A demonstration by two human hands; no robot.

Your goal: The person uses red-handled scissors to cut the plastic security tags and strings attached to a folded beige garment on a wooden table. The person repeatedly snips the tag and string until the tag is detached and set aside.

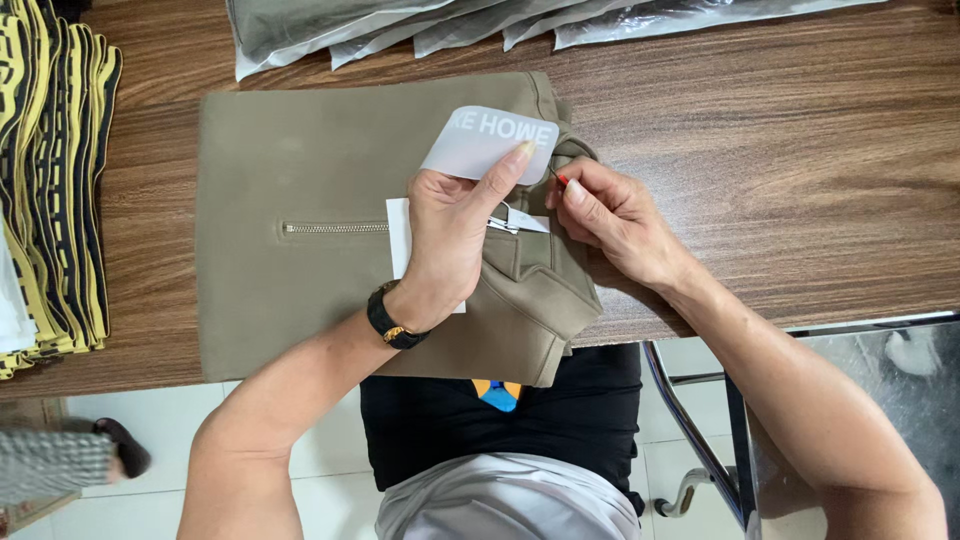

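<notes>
A folded olive-green garment (290, 190) with a zipped pocket lies on the wooden table (780, 170). My left hand (452, 235) presses on its bunched right part and holds up a pale grey hang tag (480, 140) with its fingertips. A white card (398, 235) lies under that hand. My right hand (612, 215) rests on the garment's right edge and pinches a thin red-tipped tool (561, 180) next to the tag. A black wristwatch (392, 322) is on my left wrist.
Bagged garments (420, 25) in clear plastic lie stacked along the table's far edge. A pile of yellow-and-black bands (50, 180) fills the left side. A metal chair frame (700, 440) stands below the table at right. Another person's foot (125, 450) shows at lower left.
</notes>
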